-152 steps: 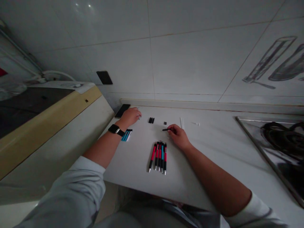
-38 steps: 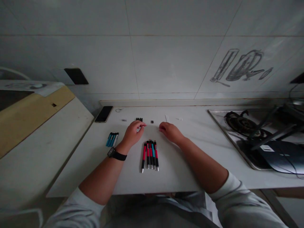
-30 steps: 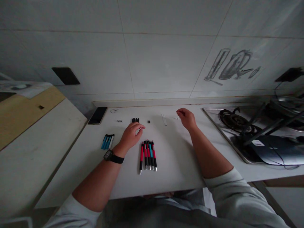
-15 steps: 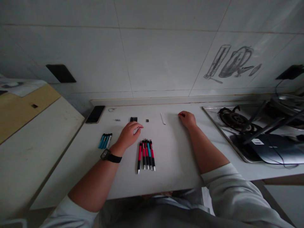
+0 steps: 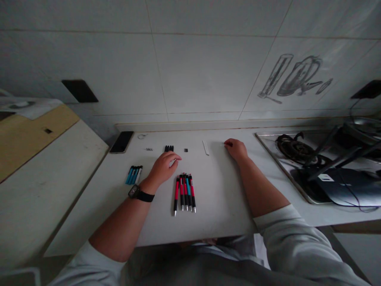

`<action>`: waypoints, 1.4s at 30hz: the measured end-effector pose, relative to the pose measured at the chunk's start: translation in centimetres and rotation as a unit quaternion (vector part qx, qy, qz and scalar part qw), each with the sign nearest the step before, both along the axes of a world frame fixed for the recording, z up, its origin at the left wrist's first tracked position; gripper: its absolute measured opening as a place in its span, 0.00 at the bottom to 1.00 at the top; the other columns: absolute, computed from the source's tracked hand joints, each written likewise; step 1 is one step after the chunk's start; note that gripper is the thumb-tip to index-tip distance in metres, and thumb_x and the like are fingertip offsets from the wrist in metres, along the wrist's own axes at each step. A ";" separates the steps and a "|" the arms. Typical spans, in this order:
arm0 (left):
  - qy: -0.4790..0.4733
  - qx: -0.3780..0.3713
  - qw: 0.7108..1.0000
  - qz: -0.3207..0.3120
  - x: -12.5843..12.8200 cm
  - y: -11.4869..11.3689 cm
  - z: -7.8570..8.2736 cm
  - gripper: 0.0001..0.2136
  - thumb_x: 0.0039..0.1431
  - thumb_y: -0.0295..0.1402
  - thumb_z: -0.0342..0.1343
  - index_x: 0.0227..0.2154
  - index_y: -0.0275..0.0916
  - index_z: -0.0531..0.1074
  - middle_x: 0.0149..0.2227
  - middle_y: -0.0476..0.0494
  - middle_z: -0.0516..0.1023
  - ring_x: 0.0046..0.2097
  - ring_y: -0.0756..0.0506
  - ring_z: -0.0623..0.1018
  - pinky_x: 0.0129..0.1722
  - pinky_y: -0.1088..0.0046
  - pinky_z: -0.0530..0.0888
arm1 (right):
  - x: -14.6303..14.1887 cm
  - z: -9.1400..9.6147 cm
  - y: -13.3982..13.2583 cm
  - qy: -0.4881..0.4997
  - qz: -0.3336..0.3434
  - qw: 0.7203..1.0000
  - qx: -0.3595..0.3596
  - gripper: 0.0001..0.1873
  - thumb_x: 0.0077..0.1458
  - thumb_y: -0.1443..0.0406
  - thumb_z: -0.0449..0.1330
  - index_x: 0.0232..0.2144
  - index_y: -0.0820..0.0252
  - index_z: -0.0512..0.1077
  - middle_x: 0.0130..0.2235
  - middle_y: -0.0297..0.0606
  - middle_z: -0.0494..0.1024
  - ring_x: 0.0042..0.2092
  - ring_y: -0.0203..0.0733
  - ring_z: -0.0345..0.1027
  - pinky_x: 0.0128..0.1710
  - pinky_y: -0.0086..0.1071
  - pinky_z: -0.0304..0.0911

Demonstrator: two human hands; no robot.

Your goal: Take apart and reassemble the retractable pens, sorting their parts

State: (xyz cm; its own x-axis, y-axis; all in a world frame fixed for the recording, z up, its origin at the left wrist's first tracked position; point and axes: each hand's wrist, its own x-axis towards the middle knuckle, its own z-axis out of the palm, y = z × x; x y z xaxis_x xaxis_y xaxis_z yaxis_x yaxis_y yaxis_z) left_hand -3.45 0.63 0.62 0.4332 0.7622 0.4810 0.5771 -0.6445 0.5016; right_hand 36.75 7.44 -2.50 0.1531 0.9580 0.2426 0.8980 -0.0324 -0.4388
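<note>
My left hand [image 5: 164, 165] rests over the white counter with its fingers loosely spread and nothing visible in them. Just beyond its fingers lie several short black pen parts [image 5: 169, 148], partly covered by the hand. Several pens [image 5: 185, 192], red and one blue with black grips, lie side by side to its right. My right hand [image 5: 236, 149] is on the counter at the back right, its fingertips pinched together; whatever they hold is too small to name. Left of it are thin white refills [image 5: 205, 147]. Small dark pieces [image 5: 186, 150] sit between the hands.
Several blue and white pen barrels [image 5: 134, 174] lie left of my left wrist. Behind are small springs [image 5: 149, 149], a ring-like loop [image 5: 142, 136] and a phone [image 5: 122, 142]. At right stand a gas stove [image 5: 294, 149] and a black router [image 5: 348, 184].
The view has shifted slightly, so everything sits a little farther right and higher. Both hands keep nearly the same places and poses over the counter.
</note>
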 end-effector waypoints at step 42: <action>0.074 -0.052 0.995 -0.048 0.8 -0.5 -0.1 0.09 0.67 0.32 0.54 0.43 0.41 0.78 0.42 0.43 0.82 0.44 0.43 0.79 0.46 0.66 0.75 | -16.9 5.4 -10.4 -0.078 0.347 0.919 -0.169 0.10 0.61 0.65 0.58 0.44 0.55 0.76 0.38 0.39 0.83 0.39 0.44 0.75 0.36 0.32 0.58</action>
